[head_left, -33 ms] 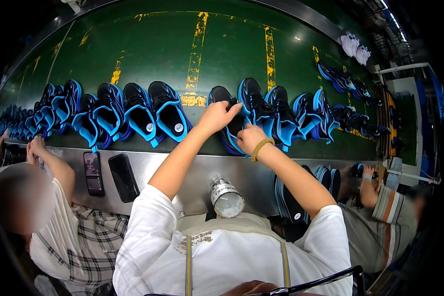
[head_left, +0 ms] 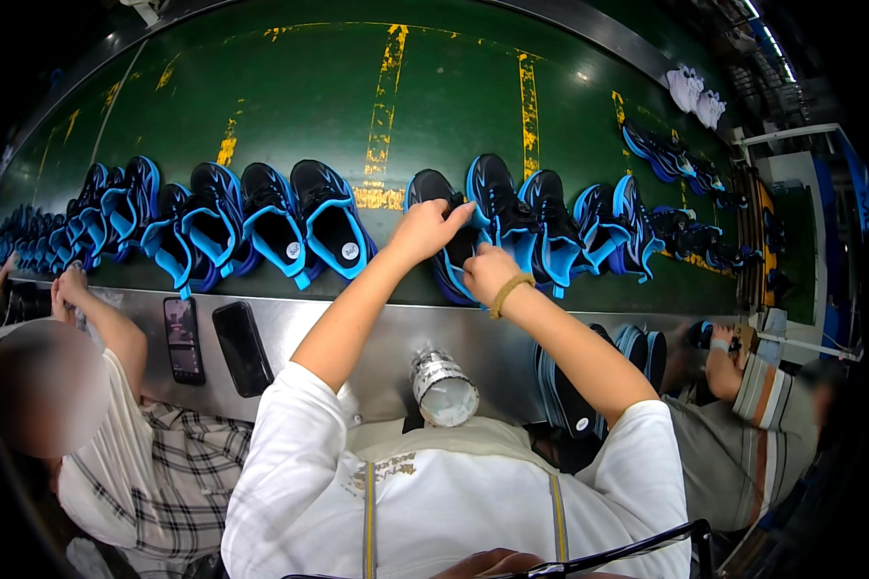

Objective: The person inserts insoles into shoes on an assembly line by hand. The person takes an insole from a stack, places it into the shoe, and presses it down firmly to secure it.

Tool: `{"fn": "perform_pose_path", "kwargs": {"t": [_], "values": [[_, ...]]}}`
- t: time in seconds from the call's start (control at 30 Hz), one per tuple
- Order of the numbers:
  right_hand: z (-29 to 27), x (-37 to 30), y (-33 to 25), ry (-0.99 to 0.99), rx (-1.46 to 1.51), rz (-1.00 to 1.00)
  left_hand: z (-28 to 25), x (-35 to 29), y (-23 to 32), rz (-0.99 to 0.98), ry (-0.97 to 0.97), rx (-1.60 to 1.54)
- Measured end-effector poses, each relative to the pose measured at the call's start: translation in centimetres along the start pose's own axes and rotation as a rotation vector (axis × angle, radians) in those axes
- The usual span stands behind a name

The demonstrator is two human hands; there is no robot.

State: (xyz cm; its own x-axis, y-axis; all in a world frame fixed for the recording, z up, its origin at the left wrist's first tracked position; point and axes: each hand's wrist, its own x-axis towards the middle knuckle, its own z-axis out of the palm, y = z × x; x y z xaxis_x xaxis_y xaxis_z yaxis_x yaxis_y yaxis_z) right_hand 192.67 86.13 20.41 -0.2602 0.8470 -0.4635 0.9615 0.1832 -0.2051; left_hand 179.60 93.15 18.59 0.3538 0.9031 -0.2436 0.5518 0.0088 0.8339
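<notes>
At the left, a co-worker's hands [head_left: 70,288] rest by the near edge of a green work surface [head_left: 299,106]. A long row of black-and-blue shoes [head_left: 263,193] stands along that edge, toes to the far side. On the steel ledge [head_left: 386,338] bordering the near edge lie two phones, the left one with a lit screen [head_left: 183,340], the other a dark phone [head_left: 241,347].

Past a gap in the row, the wearer's left hand [head_left: 425,229] bends over the upper of a single shoe [head_left: 430,183] by the near edge; its fingertips are hidden, so whether it grips cannot be told. Below, on the ledge between the forearms, is a clear cup [head_left: 446,396].

The right hand [head_left: 490,270], a woven band [head_left: 512,291] at its wrist, touches the shoe's heel end; its grip cannot be told either. More shoes [head_left: 550,217] crowd close on the right, and the right forearm partly hides dark soles [head_left: 560,386] on the ledge. White shoes [head_left: 686,89] sit near the far right corner.

Since the earlier view, hands, shoe and cup have kept their places, with no clear change
</notes>
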Motion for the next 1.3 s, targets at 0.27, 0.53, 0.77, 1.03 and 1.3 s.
{"fn": "perform_pose_path", "kwargs": {"t": [0.27, 0.53, 0.77, 1.03, 1.3], "values": [[2.4, 2.7, 0.1, 0.023, -0.012, -0.033, 0.5, -0.1, -0.3, 0.009, 0.025, -0.086], [-0.4, 5.5, -0.9, -0.654, -0.389, 0.011, 0.3, -0.1, 0.0, -0.002, -0.034, -0.078], [1.4, 5.9, -0.5, -0.517, -0.401, -0.086, 0.9, 0.4, -1.5, 0.003, -0.042, -0.202], [-1.0, 2.6, 1.0, -0.514, -0.283, -0.393, 2.1, 0.6, -1.3, 0.010, 0.288, -0.174], [2.2, -0.7, 0.7, 0.075, 0.051, -0.302, 2.5, 0.2, -0.6, 0.599, 0.323, 0.730]]}}
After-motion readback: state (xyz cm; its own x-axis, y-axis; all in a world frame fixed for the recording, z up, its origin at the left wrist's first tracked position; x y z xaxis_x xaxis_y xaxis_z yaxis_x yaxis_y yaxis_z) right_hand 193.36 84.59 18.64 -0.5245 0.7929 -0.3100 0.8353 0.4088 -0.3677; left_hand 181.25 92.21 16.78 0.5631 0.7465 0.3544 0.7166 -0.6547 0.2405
